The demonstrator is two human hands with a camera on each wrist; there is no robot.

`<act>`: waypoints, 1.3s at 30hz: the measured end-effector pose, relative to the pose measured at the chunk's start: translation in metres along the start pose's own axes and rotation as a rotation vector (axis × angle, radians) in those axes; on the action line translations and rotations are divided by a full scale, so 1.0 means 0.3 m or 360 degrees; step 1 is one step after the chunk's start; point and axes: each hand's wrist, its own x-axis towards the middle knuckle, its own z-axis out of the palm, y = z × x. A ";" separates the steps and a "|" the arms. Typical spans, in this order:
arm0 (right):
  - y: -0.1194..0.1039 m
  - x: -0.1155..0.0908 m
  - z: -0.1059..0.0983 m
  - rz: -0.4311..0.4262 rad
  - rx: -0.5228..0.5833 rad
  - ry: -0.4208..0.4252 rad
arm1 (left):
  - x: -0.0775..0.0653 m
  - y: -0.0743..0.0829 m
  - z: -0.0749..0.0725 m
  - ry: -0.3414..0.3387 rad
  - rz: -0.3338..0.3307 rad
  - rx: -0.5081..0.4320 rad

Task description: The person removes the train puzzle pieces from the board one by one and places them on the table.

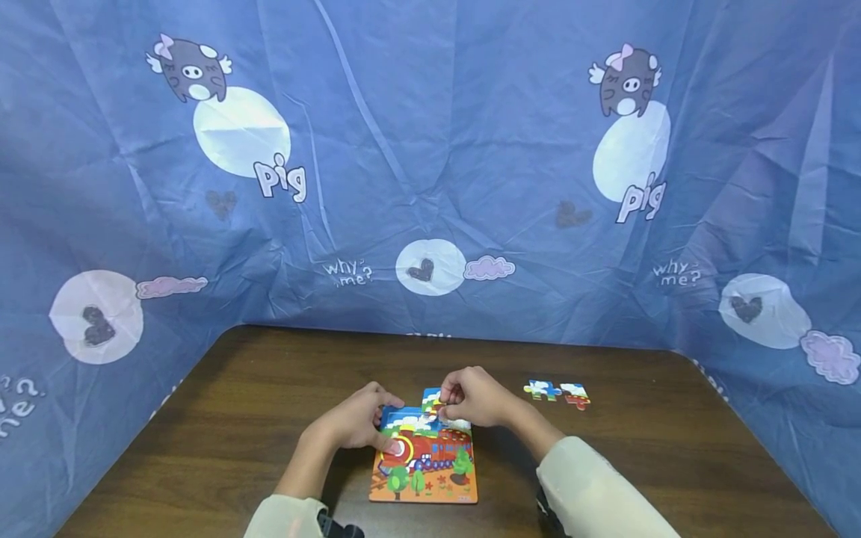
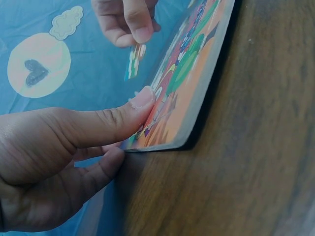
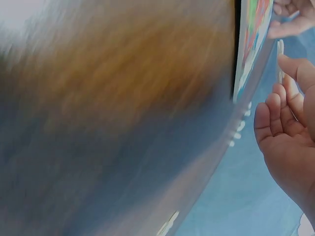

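A jigsaw puzzle point(image 1: 440, 486) with a red train, green trees and an orange ground lies on the table near its front. My left hand point(image 1: 351, 422) grips its left side, the thumb pressing the printed face and the fingers at the edge, as the left wrist view shows close up. Over the top part of the board, my right hand point(image 1: 480, 400) pinches a puzzle piece point(image 1: 429, 402) with blue, white and green on it. That piece point(image 3: 280, 61) appears edge-on in the right wrist view, held above the board between thumb and fingers.
Two loose jigsaw pieces, a blue-and-white one point(image 1: 541, 389) and a white-and-red one point(image 1: 575, 394), lie to the right beyond the right hand. A brown wooden table point(image 1: 282, 373) carries everything. Blue printed cloth point(image 1: 417, 149) hangs behind it and at both sides.
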 end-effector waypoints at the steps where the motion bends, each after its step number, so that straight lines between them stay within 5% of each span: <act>1: 0.008 -0.004 -0.007 0.0019 0.0003 0.0008 | 0.000 0.001 0.001 -0.0003 -0.0005 0.0000; 21: 0.208 -0.102 -0.139 0.0191 -0.0176 0.0253 | 0.009 0.014 0.003 -0.0010 -0.0061 -0.0004; 39: 0.273 -0.131 -0.151 0.0322 -0.0241 0.0212 | 0.004 0.021 0.006 0.0010 -0.0047 -0.0020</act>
